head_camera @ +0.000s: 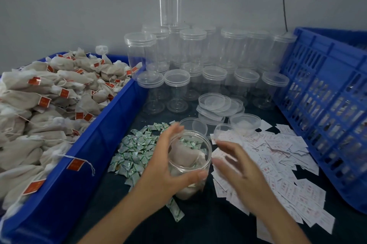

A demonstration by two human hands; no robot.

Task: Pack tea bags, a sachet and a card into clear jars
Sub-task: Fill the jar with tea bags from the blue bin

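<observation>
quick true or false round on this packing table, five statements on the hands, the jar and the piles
1. The left hand grips an open jar with tea bags inside. True.
2. The jar has its lid on. False: its mouth is open, with no lid on it.
3. The green-and-white sachets lie left of the jar and the white cards lie right of it. True.
4. The right hand pinches a tea bag. False: it is blurred, its fingers spread above the cards, with no tea bag in it.
5. The blue bin heaped with tea bags stands on the person's right. False: it is on the left; a slatted blue crate is on the right.
</observation>
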